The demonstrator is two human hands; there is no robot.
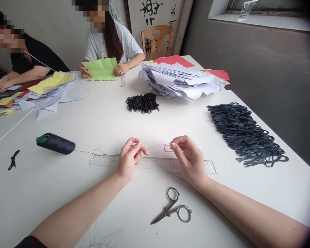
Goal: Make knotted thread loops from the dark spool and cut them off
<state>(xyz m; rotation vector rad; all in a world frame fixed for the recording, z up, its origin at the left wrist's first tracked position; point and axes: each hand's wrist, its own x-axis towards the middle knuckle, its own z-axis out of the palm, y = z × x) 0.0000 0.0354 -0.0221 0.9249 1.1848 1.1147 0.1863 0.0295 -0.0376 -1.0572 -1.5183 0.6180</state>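
Observation:
Between my two hands a thin dark thread (pixel 157 147) runs nearly level above the table. My left hand (pixel 130 155) pinches it with thumb and fingers, and my right hand (pixel 188 156) pinches it farther right. Under both hands lies a clear ruler (pixel 100 160), partly covered by them. A spool of black thread (pixel 59 143) rests on its side at the left, and its loose strand trails over the ruler beneath my hands. Nearer me is a pair of metal scissors (pixel 167 210) with the blades seemingly closed.
Rows of dark looped cords (pixel 243 132) lie at the right, with a smaller black bundle (pixel 142 102) farther back. A tied black cord (pixel 13 160) is at far left. Stacked white papers (pixel 181 81) stand behind. Across the table, a person holds green paper (pixel 100 69); another person sits left.

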